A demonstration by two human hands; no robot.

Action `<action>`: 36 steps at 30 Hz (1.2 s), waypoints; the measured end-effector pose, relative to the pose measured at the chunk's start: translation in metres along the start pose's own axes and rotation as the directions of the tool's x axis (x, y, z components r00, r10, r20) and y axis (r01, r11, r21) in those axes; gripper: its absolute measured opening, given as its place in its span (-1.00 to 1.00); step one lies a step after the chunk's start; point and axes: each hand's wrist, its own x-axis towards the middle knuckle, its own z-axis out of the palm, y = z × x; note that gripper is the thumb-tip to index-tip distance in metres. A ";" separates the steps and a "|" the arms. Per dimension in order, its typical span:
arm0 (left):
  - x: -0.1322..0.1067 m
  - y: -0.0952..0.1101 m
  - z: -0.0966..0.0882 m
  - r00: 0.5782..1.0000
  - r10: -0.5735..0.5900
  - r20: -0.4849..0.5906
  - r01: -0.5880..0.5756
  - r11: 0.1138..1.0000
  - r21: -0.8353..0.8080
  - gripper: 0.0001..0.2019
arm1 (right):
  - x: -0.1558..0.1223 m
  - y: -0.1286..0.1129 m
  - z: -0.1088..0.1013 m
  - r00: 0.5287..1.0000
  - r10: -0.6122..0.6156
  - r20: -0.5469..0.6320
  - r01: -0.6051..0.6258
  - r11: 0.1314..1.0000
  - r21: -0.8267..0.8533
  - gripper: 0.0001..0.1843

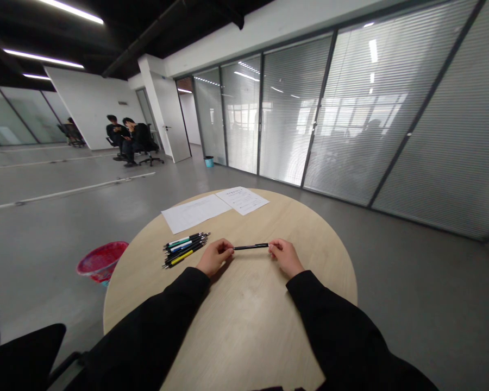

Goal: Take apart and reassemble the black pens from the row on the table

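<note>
A slim black pen (250,247) is stretched level between my two hands, just above the round wooden table (244,315). My left hand (215,257) pinches its left end with thumb and fingers. At the other end, the fingertips of my right hand (286,256) are closed on the pen. Left of my left hand lies a bunch of several pens (183,248), mostly black, with white, green, blue and yellow parts showing.
Two printed paper sheets (195,213) lie at the table's far edge. On the floor to the left stands a red basket (101,260), and a black chair (24,353) is at the lower left. Seated people (132,138) are far back, near a door (167,119).
</note>
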 end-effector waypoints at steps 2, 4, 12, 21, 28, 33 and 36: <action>0.000 0.001 0.000 1.000 -0.004 0.002 0.004 1.000 0.004 -0.75 | 0.000 0.000 0.000 1.000 -0.002 0.005 0.002 1.000 -0.001 -0.63; -0.001 0.001 0.000 1.000 -0.010 -0.003 0.010 1.000 0.004 -0.76 | 0.000 0.000 -0.001 1.000 -0.003 0.007 0.003 1.000 -0.002 -0.62; 0.000 -0.001 0.000 1.000 -0.006 -0.003 0.006 1.000 0.003 -0.75 | -0.001 0.001 -0.001 1.000 -0.015 0.006 0.015 1.000 -0.013 -0.65; 0.002 -0.007 -0.001 1.000 -0.001 0.003 0.001 1.000 -0.007 -0.75 | -0.003 -0.003 -0.001 0.999 -0.034 0.004 0.034 0.999 -0.039 -0.69; 0.001 -0.005 0.000 1.000 0.010 0.004 -0.010 1.000 -0.008 -0.77 | -0.003 -0.004 -0.002 0.999 -0.046 0.011 0.046 0.998 -0.036 -0.71; 0.002 -0.006 0.000 1.000 0.014 -0.005 -0.014 1.000 0.005 -0.76 | -0.001 0.001 -0.001 0.998 -0.057 0.008 0.057 0.998 -0.036 -0.72; 0.001 -0.005 -0.001 1.000 0.012 -0.004 -0.012 1.000 0.009 -0.77 | -0.001 0.001 -0.001 0.998 -0.057 0.014 0.057 0.998 -0.038 -0.73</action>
